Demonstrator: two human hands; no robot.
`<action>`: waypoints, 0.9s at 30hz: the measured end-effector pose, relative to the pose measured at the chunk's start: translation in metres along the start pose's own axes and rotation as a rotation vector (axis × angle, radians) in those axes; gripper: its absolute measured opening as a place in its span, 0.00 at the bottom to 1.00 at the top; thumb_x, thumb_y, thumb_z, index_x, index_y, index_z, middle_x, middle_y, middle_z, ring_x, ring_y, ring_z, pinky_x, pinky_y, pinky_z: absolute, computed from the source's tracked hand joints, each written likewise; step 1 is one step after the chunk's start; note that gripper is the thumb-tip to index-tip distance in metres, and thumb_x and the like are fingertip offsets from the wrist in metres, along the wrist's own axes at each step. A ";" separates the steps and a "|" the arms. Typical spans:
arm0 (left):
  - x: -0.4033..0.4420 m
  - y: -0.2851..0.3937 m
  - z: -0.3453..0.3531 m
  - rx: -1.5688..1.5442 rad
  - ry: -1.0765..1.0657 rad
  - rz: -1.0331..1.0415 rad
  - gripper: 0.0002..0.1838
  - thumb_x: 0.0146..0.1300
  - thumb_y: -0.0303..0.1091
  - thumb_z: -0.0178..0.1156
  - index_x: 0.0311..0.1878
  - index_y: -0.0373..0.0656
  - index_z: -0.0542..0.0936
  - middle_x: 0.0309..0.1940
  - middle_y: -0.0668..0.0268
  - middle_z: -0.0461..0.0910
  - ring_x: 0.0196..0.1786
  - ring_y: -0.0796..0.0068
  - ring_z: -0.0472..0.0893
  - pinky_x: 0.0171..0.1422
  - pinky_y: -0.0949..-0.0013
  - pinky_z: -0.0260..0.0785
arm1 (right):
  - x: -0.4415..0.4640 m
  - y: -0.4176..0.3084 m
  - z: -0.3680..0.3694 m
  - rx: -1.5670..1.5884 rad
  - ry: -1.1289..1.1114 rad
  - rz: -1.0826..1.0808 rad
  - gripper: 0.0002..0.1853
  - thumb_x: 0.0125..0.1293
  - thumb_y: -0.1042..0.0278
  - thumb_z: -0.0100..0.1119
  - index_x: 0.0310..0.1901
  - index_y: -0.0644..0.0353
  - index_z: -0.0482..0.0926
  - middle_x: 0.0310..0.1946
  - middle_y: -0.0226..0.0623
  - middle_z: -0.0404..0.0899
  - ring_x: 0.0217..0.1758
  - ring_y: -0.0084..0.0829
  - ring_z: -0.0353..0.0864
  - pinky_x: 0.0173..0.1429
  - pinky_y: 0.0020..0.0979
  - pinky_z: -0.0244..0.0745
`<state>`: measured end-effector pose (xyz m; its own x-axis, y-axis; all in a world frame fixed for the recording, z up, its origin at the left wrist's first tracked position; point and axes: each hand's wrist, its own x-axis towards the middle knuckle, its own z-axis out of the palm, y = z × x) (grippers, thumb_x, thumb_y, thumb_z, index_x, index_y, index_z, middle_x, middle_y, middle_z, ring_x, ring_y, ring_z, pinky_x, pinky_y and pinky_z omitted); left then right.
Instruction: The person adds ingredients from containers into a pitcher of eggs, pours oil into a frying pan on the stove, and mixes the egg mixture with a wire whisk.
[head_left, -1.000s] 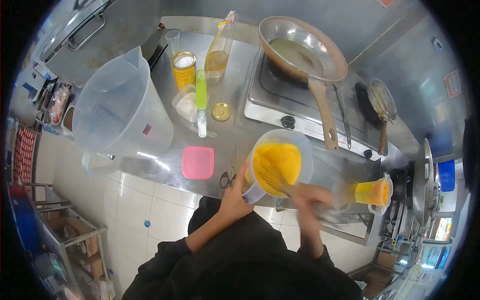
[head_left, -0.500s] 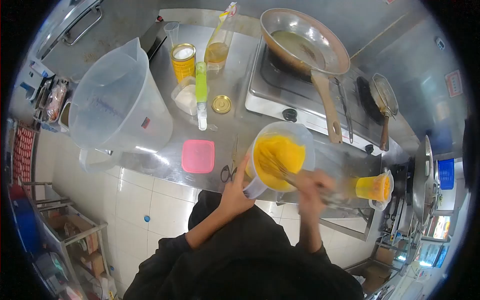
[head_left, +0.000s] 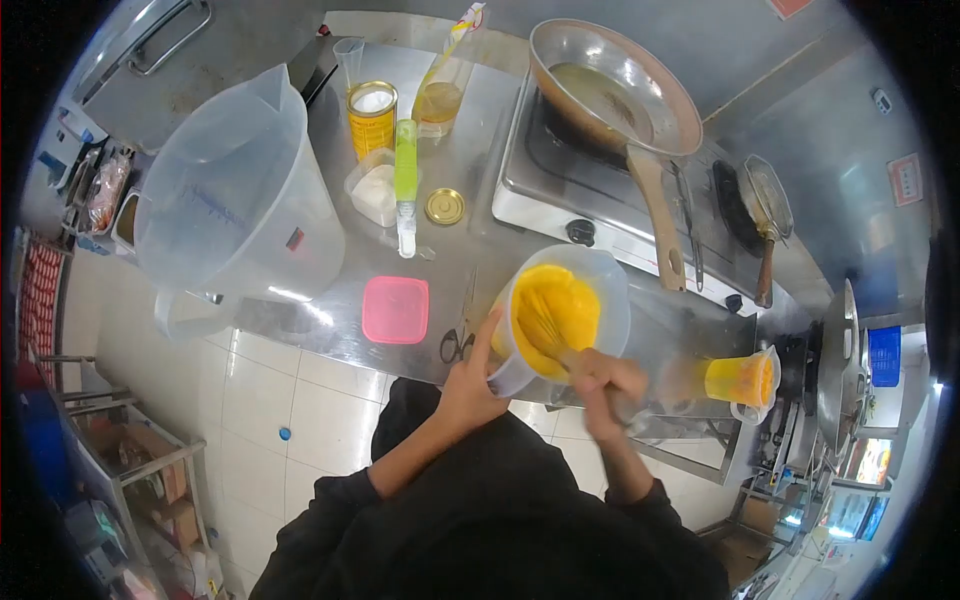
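At the counter's front edge, my left hand (head_left: 474, 382) is closed around the handle side of a translucent plastic pitcher (head_left: 612, 290). Thick yellow liquid (head_left: 578, 306) covers its bottom. My right hand (head_left: 606, 386) grips a wire whisk (head_left: 541, 328), its wires down in the yellow liquid and its handle slanting out over the pitcher's rim. Just left of my left hand lie scissors (head_left: 456, 346), and past them a pink square lid (head_left: 395, 310) lies flat on the steel counter.
A large translucent jug (head_left: 235, 215) stands at left. Behind are a yellow can (head_left: 372, 128), a tub of white powder (head_left: 374, 194), a green-handled brush (head_left: 406, 180) and a gold lid (head_left: 445, 206). A frying pan (head_left: 672, 95) sits on the gas stove (head_left: 545, 190). Another yellow-filled jug (head_left: 738, 379) stands at right.
My right hand has shifted slightly left and down with the whisk, whose wires have moved through the yellow liquid. My left hand keeps its hold on the pitcher.
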<state>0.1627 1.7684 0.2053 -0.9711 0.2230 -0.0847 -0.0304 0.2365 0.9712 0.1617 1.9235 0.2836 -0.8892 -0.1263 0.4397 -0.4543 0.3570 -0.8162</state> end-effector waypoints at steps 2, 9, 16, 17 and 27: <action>-0.007 -0.003 0.002 -0.001 0.017 0.013 0.49 0.41 0.23 0.59 0.66 0.53 0.44 0.21 0.56 0.76 0.27 0.53 0.78 0.33 0.60 0.70 | 0.011 -0.021 -0.018 -0.185 0.207 -0.161 0.14 0.59 0.69 0.44 0.18 0.55 0.55 0.10 0.24 0.53 0.13 0.19 0.54 0.19 0.22 0.52; -0.002 -0.004 0.002 -0.009 -0.003 0.001 0.49 0.40 0.24 0.60 0.66 0.54 0.45 0.19 0.56 0.75 0.26 0.52 0.78 0.32 0.59 0.70 | -0.009 0.002 -0.008 -0.175 -0.027 -0.008 0.11 0.57 0.68 0.45 0.19 0.54 0.58 0.10 0.25 0.58 0.10 0.18 0.54 0.18 0.22 0.52; 0.000 -0.001 -0.001 -0.042 -0.012 -0.024 0.49 0.39 0.23 0.59 0.65 0.55 0.44 0.21 0.54 0.77 0.29 0.50 0.78 0.33 0.59 0.69 | -0.004 0.016 0.003 -0.015 0.097 0.033 0.11 0.59 0.69 0.46 0.21 0.54 0.59 0.10 0.25 0.58 0.12 0.18 0.54 0.19 0.21 0.50; -0.001 -0.001 0.000 -0.045 -0.014 -0.026 0.49 0.39 0.23 0.59 0.65 0.55 0.44 0.21 0.54 0.77 0.29 0.50 0.78 0.33 0.59 0.69 | 0.011 -0.007 0.001 -0.095 0.289 -0.005 0.13 0.60 0.68 0.45 0.20 0.54 0.56 0.10 0.25 0.56 0.12 0.16 0.52 0.19 0.20 0.48; -0.001 0.003 -0.002 -0.017 -0.003 -0.067 0.49 0.40 0.23 0.59 0.65 0.53 0.43 0.21 0.54 0.77 0.29 0.51 0.78 0.36 0.60 0.70 | -0.001 -0.039 -0.020 0.446 0.373 0.003 0.13 0.58 0.70 0.47 0.19 0.54 0.59 0.11 0.26 0.61 0.13 0.18 0.56 0.20 0.23 0.51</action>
<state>0.1633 1.7673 0.2085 -0.9661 0.2099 -0.1501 -0.0993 0.2344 0.9671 0.1812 1.9285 0.3226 -0.8481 0.2381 0.4734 -0.5025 -0.0775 -0.8611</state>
